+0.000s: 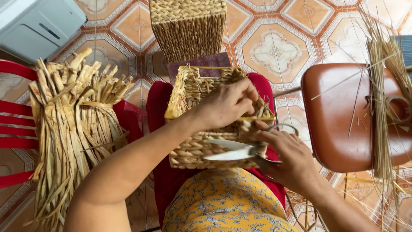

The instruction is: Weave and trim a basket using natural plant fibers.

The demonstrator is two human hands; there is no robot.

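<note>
Tiled floor [274,51], dried-fibre bundle [73,129] left, brown stool [339,116] right, woven basket [201,124] between

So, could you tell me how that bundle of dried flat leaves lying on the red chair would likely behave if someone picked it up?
The bundle of dried leaves would probably feel light for its bulk, since the strips look thin and dry. It is tied only near the top, so the loose lower ends would likely splay and droop. Resting across the red chair, strands may snag or slip out.
</note>
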